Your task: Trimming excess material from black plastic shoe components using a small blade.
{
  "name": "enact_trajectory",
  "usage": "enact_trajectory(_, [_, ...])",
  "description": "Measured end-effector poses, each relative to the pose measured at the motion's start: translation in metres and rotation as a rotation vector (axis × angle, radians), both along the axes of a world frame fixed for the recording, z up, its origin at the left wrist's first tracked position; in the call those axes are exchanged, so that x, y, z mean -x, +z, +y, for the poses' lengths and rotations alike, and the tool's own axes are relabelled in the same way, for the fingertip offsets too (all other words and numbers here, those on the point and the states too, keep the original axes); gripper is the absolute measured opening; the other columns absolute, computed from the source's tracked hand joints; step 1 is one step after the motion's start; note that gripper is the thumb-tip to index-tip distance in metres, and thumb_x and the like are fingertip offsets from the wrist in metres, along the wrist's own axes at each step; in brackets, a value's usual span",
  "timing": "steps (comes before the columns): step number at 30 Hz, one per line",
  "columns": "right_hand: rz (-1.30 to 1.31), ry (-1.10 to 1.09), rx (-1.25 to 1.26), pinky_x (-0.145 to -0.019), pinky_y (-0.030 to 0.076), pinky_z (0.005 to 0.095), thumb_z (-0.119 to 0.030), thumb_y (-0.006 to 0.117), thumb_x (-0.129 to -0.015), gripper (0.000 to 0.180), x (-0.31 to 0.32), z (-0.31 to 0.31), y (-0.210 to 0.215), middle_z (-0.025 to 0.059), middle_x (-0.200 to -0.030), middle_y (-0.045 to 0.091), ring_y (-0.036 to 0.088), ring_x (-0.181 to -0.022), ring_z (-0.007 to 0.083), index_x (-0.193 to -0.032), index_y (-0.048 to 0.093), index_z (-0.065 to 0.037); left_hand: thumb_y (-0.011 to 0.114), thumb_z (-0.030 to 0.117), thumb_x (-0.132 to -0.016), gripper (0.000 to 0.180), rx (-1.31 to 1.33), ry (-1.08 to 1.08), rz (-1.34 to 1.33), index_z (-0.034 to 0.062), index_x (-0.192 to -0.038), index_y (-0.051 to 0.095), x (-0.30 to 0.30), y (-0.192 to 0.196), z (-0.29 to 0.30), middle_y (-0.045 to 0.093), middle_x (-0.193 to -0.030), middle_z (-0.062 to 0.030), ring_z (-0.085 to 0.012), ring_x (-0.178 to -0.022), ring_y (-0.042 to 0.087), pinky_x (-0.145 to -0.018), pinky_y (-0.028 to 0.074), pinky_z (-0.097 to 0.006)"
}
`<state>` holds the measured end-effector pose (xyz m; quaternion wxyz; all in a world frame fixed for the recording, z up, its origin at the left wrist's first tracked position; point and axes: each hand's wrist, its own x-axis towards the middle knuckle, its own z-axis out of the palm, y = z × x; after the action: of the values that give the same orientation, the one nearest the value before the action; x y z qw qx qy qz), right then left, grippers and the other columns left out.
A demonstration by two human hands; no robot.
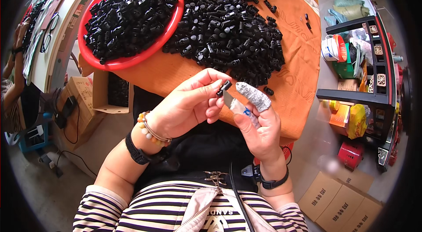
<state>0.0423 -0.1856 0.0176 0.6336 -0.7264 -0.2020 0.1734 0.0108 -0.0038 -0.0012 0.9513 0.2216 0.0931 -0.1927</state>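
My left hand point(187, 104) pinches a small black plastic piece point(224, 87) between thumb and fingertips, just in front of the table's near edge. My right hand point(259, 124) grips a small blade point(235, 103) whose tip touches the black piece; its index finger wears a grey fabric cot point(254, 96). A red round tray point(173, 10) at the left of the table is heaped with the same black pieces. A larger loose pile of black pieces point(228, 34) lies on the orange cloth point(184, 71) beside the tray.
An open cardboard box point(112, 93) with black pieces stands below the table's left edge. A dark shelf unit point(378, 82) with bags and containers stands at the right. Flat cardboard boxes point(340, 201) lie on the floor. Another person's arm point(13, 69) shows at the far left.
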Motion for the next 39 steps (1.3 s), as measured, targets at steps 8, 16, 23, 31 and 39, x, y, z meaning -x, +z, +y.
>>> enact_trajectory(8, [-0.018,-0.008,0.007,-0.071,0.049,0.0240,-0.008,0.065,-0.082,0.041,0.0012,0.0048,0.0024,0.0130,-0.095,0.064,0.062,-0.083,0.0125,-0.118,0.050,0.005,0.049,0.016,-0.093,0.025,-0.033,0.047,-0.025,0.0090,-0.116,0.047,0.0018,0.0049,-0.0038,0.050,-0.077,0.0028,-0.0039,-0.060,0.043,-0.054,0.038,-0.021])
enact_trajectory(16, [-0.097,-0.007,0.009,-0.070,0.049,0.0241,-0.008,0.064,-0.083,0.039,0.0010,0.0053,-0.0003,0.0129,-0.094,0.065,0.063,-0.083,0.0141,-0.117,0.051,0.005,0.049,0.017,-0.093,0.024,-0.049,0.058,-0.043,0.0096,-0.116,0.047,0.0018,0.0052,-0.0042,0.051,-0.075,0.0024,-0.0042,-0.059,0.042,-0.054,0.037,-0.021])
enact_trajectory(23, [-0.118,0.026,0.004,-0.069,0.049,0.0243,-0.008,0.064,-0.084,0.039,-0.0004,0.0056,-0.0031,0.0115,-0.093,0.065,0.062,-0.079,0.0134,-0.118,0.051,0.003,0.050,0.016,-0.092,0.024,-0.056,0.062,-0.049,0.0093,-0.115,0.048,0.0025,0.0050,-0.0032,0.051,-0.074,0.0009,-0.0049,-0.058,0.042,-0.053,0.037,-0.021])
enact_trajectory(31, [-0.137,0.042,0.023,-0.069,0.049,0.0252,-0.008,0.061,-0.085,0.037,0.0018,0.0057,-0.0004,0.0111,-0.092,0.065,0.062,-0.077,0.0141,-0.120,0.051,0.002,0.048,0.016,-0.094,0.018,0.006,0.031,-0.122,0.0095,-0.110,0.050,0.0041,-0.0016,0.0004,0.054,-0.085,0.0023,-0.0037,-0.067,0.050,-0.058,0.042,-0.021])
enact_trajectory(39, [-0.255,0.064,0.087,-0.067,0.049,0.0251,-0.009,0.061,-0.086,0.035,-0.0044,0.0047,0.0031,0.0123,-0.093,0.065,0.064,-0.078,0.0157,-0.118,0.053,0.003,0.050,0.016,-0.093,0.021,-0.016,0.027,-0.065,0.0093,-0.112,0.049,0.0054,-0.0008,-0.0004,0.054,-0.078,-0.0011,-0.0052,-0.060,0.044,-0.055,0.039,-0.021])
